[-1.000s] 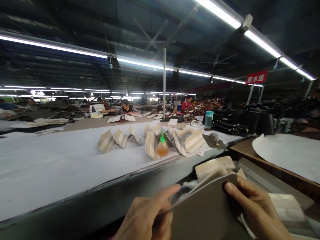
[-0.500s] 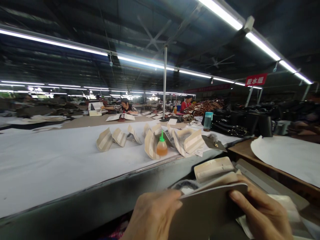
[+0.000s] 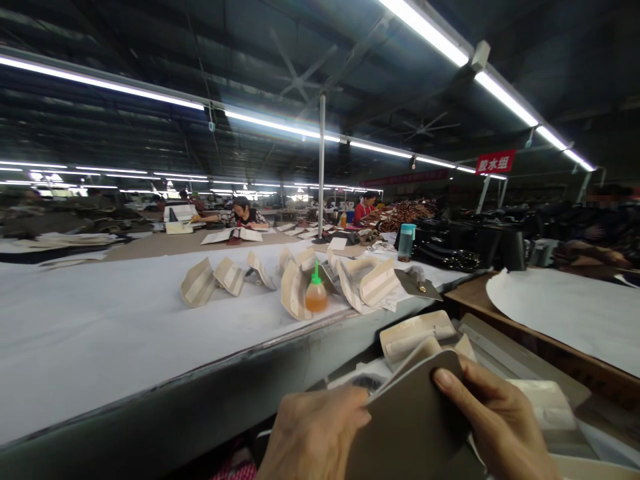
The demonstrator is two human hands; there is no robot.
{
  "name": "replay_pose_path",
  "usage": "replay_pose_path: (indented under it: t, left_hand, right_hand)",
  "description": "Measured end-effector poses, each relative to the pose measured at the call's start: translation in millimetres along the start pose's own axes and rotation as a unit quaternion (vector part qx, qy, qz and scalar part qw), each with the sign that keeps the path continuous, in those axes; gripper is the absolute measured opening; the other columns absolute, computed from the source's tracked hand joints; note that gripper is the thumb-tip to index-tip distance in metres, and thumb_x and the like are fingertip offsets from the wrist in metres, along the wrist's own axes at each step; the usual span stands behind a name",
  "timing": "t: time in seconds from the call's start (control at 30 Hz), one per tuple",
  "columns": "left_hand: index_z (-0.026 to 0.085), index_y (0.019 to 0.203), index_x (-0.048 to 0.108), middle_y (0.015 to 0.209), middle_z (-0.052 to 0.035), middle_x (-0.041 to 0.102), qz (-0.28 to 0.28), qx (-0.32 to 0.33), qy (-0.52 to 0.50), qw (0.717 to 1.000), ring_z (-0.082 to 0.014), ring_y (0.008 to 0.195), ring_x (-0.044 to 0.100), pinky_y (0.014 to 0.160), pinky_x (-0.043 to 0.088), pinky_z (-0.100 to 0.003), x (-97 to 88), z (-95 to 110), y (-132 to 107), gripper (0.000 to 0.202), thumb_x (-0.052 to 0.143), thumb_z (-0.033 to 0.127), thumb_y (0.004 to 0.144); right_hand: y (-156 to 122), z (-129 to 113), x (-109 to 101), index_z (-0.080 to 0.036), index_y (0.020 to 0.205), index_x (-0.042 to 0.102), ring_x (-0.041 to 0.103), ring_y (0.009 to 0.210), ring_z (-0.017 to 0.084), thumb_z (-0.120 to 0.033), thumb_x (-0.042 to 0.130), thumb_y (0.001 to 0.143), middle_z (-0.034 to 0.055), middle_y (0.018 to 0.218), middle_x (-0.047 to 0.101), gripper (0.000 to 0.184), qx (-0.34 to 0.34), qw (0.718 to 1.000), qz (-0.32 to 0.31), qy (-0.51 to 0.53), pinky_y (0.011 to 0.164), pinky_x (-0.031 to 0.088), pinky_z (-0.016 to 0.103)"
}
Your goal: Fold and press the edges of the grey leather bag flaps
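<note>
Between my two hands is a dark olive-grey leather panel [image 3: 407, 420] with a pale inner side, bent so its layers stand close together. My left hand [image 3: 317, 427] is closed on its left edge, the fingers partly hidden behind it. At the upper right corner my right hand [image 3: 493, 413] pinches it, thumb on the dark face and fingers behind. Just beyond lies a curved cream piece [image 3: 417, 333] on a heap of similar panels. A dark, plastic-looking item [image 3: 367, 382] shows partly behind the panel.
On the white-covered table [image 3: 125, 347] stand several curved cream pieces [image 3: 197, 283] and a green-tipped squeeze bottle [image 3: 317, 297] of amber liquid. Farther back are a blue-lidded bottle [image 3: 407, 242] and black stacked goods [image 3: 455, 243]. Two people work at the far tables. A brown-edged table [image 3: 463, 293] is at right.
My right hand and the panel's upper corner have shifted left and the panel looks more sharply bent. The whole view has swung slightly right.
</note>
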State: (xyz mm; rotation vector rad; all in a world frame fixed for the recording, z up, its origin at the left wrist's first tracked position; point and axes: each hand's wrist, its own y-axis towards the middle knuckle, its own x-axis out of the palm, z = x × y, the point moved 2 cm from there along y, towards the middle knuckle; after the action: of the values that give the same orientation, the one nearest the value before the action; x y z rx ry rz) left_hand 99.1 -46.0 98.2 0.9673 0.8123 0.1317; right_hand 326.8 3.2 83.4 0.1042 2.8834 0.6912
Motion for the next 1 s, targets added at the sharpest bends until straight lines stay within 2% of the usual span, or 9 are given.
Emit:
replay_pose_path:
  t: [0.13,0.27,0.37,0.5,0.6,0.7,0.83,0.93,1.0]
  left_hand:
    - [0.023,0.090,0.067,0.078,0.0015,0.076,-0.052,-0.018,-0.024,0.998,-0.0170,0.066,0.073,0.061,0.056,-0.021,1.4,-6,-3,0.019,0.049,0.020,0.098]
    - [0.025,0.088,0.064,0.071,0.0038,0.071,-0.080,-0.066,-0.026,0.994,-0.0163,0.063,0.069,0.063,0.052,-0.021,7.3,-7,-3,0.015,0.052,0.016,0.094]
    - [0.023,0.080,0.057,0.063,0.0042,0.063,-0.094,-0.084,-0.037,0.991,-0.0144,0.056,0.064,0.057,0.046,-0.021,16.4,-5,0,0.018,0.048,0.017,0.094]
    - [0.023,0.075,0.049,0.058,0.0058,0.050,-0.115,-0.082,-0.066,0.988,-0.0118,0.048,0.051,0.049,0.035,-0.023,25.7,-6,1,0.022,0.043,0.019,0.096]
    - [0.023,0.077,0.050,0.058,0.0065,0.044,-0.115,-0.062,-0.078,0.988,-0.0112,0.048,0.047,0.049,0.034,-0.023,26.1,-8,0,0.021,0.041,0.018,0.095]
    - [0.023,0.079,0.051,0.058,0.0065,0.047,-0.123,-0.061,-0.077,0.988,-0.0109,0.049,0.051,0.050,0.036,-0.022,25.1,-7,2,0.019,0.042,0.018,0.095]
    - [0.024,0.078,0.048,0.062,0.0048,0.058,-0.113,-0.098,-0.077,0.986,-0.0124,0.055,0.060,0.055,0.040,-0.020,29.1,-1,5,0.018,0.045,0.020,0.096]
    - [0.024,0.076,0.045,0.059,0.0050,0.055,-0.099,-0.095,-0.084,0.987,-0.0124,0.053,0.058,0.054,0.038,-0.020,35.0,0,6,0.020,0.044,0.021,0.096]
    - [0.023,0.075,0.046,0.059,0.0051,0.053,-0.099,-0.102,-0.091,0.986,-0.0121,0.053,0.055,0.054,0.037,-0.020,37.9,-2,4,0.022,0.042,0.023,0.097]
  right_hand:
    - [3,1,4,-0.021,0.081,0.076,0.067,0.075,0.023,-0.052,0.074,0.083,0.0030,0.083,0.073,0.031,0.015,1.000,-0.016,0.011,0.059,0.054,0.019]
    - [4,-4,7,-0.023,0.073,0.073,0.065,0.070,0.020,-0.043,0.072,0.086,0.0003,0.077,0.070,0.024,-0.076,0.997,-0.020,-0.024,0.060,0.053,0.018]
    - [1,-9,8,-0.023,0.068,0.070,0.064,0.067,0.018,-0.038,0.070,0.088,0.0000,0.079,0.068,0.025,-0.132,0.990,-0.020,-0.053,0.058,0.051,0.018]
    - [-1,-12,9,-0.022,0.065,0.066,0.061,0.064,0.017,-0.040,0.069,0.089,-0.0005,0.073,0.064,0.030,-0.105,0.992,-0.046,-0.057,0.056,0.049,0.018]
    - [-1,-11,9,-0.021,0.064,0.066,0.060,0.062,0.016,-0.043,0.070,0.088,-0.0010,0.070,0.061,0.033,-0.067,0.996,-0.056,-0.029,0.055,0.047,0.018]
    - [-2,-12,11,-0.021,0.065,0.067,0.060,0.062,0.017,-0.043,0.071,0.087,-0.0010,0.071,0.062,0.031,-0.075,0.996,-0.038,-0.025,0.055,0.047,0.018]
    - [-4,-14,15,-0.022,0.064,0.065,0.062,0.064,0.018,-0.039,0.070,0.088,-0.0002,0.073,0.065,0.030,-0.145,0.987,-0.041,-0.061,0.058,0.050,0.020]
    - [-3,-14,14,-0.022,0.067,0.067,0.062,0.063,0.018,-0.039,0.070,0.089,-0.0006,0.072,0.064,0.028,-0.141,0.985,-0.071,-0.069,0.058,0.050,0.020]
    - [-1,-14,12,-0.021,0.067,0.068,0.064,0.064,0.018,-0.041,0.071,0.088,-0.0002,0.073,0.066,0.029,-0.121,0.984,-0.116,-0.058,0.058,0.050,0.020]
